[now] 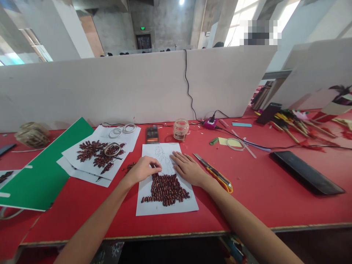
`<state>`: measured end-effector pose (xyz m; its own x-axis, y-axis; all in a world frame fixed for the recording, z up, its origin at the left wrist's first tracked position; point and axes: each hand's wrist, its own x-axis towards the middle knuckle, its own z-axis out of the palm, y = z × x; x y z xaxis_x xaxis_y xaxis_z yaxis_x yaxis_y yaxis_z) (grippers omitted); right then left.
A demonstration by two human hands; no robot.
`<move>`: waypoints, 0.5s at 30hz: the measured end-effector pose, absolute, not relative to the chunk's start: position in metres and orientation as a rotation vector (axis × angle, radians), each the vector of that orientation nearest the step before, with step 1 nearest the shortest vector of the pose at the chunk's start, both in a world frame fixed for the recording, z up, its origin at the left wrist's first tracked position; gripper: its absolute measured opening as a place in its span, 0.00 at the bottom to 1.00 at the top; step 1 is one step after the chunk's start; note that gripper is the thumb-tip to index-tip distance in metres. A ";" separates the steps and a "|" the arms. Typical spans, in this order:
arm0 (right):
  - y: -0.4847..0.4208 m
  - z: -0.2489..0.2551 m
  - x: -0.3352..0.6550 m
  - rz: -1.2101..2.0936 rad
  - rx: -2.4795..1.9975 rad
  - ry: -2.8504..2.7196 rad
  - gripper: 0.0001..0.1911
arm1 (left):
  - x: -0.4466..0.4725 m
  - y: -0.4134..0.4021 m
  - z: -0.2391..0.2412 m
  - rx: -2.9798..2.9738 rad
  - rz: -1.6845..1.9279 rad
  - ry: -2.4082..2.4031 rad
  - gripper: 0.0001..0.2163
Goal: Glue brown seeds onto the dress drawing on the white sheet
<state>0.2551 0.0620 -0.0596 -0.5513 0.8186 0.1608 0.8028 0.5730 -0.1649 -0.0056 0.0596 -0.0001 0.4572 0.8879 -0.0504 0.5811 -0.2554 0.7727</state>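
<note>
A white sheet of paper [143, 209] with a fine pencil or pen drawing lies in front of me. Tight rows of dark red-brown beans or seeds [167, 189] cover its lower middle. My left hand [145, 169] is at the upper left corner of these rows, thumb and fingertips pinched together; whatever is between them is too small to make out. Stretched flat on the sheet's upper right, my right hand [189, 168] touches the paper with its fingers spread. A small loose heap of the same beans [130, 167] lies on the table, just left of the sheet, beside my left hand.
On the red table [264, 205], a yellow utility knife [217, 178] lies right of my right hand. Behind the sheet stand a glass jar [180, 129] and a phone-like device [152, 135]. Bean-covered sheets [93, 172], a green board [55, 172] and a black case [305, 172] flank the workspace.
</note>
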 end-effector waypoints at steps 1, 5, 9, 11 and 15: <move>0.062 -0.059 0.255 0.106 -1.352 -2.588 0.28 | -0.004 0.060 -0.004 1.999 0.512 1.265 0.07; 0.062 -0.059 0.254 0.097 -1.354 -2.596 0.28 | -0.003 0.056 -0.020 2.088 0.516 1.430 0.09; 0.062 -0.061 0.254 0.093 -1.356 -2.590 0.28 | -0.005 0.053 -0.027 2.070 0.516 1.507 0.10; 0.062 -0.061 0.255 0.094 -1.355 -2.587 0.28 | -0.006 0.053 -0.026 2.062 0.503 1.489 0.10; 0.062 -0.060 0.255 0.095 -1.355 -2.582 0.28 | -0.006 0.055 -0.019 2.071 0.465 1.453 0.11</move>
